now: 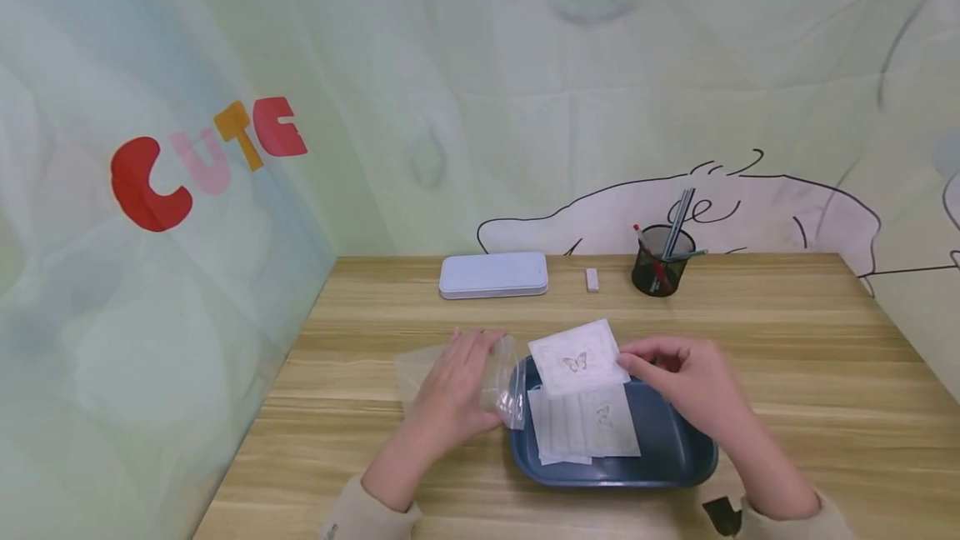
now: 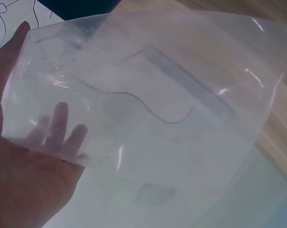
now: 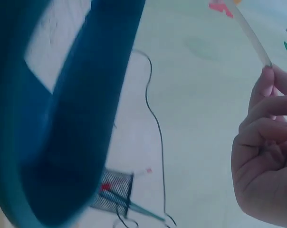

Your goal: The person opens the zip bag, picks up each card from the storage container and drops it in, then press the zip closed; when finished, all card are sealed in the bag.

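My left hand (image 1: 450,394) holds a clear plastic bag (image 1: 501,382) just left of a dark blue tray (image 1: 667,448); in the left wrist view the bag (image 2: 148,99) fills the frame, with fingers (image 2: 58,126) showing through it. My right hand (image 1: 690,382) pinches a white sheet with a butterfly print (image 1: 577,359) by its right edge, held above the tray's far side. The sheet's thin edge (image 3: 250,33) shows in the right wrist view beside the tray's rim (image 3: 77,128). Several more white sheets (image 1: 585,423) lie in the tray.
At the back of the wooden table lie a pale flat case (image 1: 492,275), a small white eraser (image 1: 592,279) and a black mesh pen cup (image 1: 660,269) with pens. Printed fabric walls close in the left and back sides.
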A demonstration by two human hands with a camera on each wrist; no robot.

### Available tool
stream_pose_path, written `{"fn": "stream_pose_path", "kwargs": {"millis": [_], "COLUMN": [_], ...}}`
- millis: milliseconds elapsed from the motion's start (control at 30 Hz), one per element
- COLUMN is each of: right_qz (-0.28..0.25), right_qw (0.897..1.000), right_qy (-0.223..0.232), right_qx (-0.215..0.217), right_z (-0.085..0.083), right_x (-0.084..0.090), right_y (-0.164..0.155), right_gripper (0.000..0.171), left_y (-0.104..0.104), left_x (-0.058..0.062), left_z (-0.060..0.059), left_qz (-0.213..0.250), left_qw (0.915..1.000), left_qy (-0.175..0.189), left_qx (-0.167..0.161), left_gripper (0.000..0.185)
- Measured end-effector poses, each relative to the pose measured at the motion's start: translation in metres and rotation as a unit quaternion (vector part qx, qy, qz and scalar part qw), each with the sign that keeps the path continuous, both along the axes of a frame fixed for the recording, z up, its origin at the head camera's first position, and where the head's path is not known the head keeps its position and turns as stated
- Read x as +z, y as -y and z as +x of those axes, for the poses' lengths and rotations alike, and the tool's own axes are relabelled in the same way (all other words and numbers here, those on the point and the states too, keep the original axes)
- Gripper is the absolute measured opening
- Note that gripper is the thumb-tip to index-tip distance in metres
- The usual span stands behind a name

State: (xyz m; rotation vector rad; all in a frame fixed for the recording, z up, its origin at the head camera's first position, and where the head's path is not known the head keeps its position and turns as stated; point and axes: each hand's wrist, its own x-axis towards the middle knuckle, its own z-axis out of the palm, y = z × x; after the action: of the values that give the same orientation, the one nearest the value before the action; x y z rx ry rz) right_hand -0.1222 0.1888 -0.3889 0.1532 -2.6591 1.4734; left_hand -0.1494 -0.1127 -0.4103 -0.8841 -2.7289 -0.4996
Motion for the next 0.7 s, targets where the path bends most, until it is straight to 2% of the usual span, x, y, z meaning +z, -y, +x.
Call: {"fn": "stream_pose_path", "kwargs": {"millis": [267,467,700], "right_qz": [-0.07,-0.099,-0.127], "right_qw": [0.996,0.993,0.989], "right_qy": [0.051,0.057,0.072], "right_qx": [-0.012,-0.03,-0.018], "right_z": [0.002,0.001,0.0], "right_x": [-0.014,-0.017,-0.019], "right_y": [0.026,0.039,0.05], "right_gripper": [0.029,0.031,0.028], "left_y": [-0.002,-0.003,-0.005], "left_x": [0.001,0.0,-0.001], "left_z": [0.001,0.001,0.002], "left_qz": [0.007,0.008,0.011], "left_qw": [0.9999,0.9998,0.9996], "left_qy": [-0.01,-0.017,-0.025], "left_qx": [-0.004,-0.007,-0.011], "left_gripper": [0.108,0.111,0.116]}}
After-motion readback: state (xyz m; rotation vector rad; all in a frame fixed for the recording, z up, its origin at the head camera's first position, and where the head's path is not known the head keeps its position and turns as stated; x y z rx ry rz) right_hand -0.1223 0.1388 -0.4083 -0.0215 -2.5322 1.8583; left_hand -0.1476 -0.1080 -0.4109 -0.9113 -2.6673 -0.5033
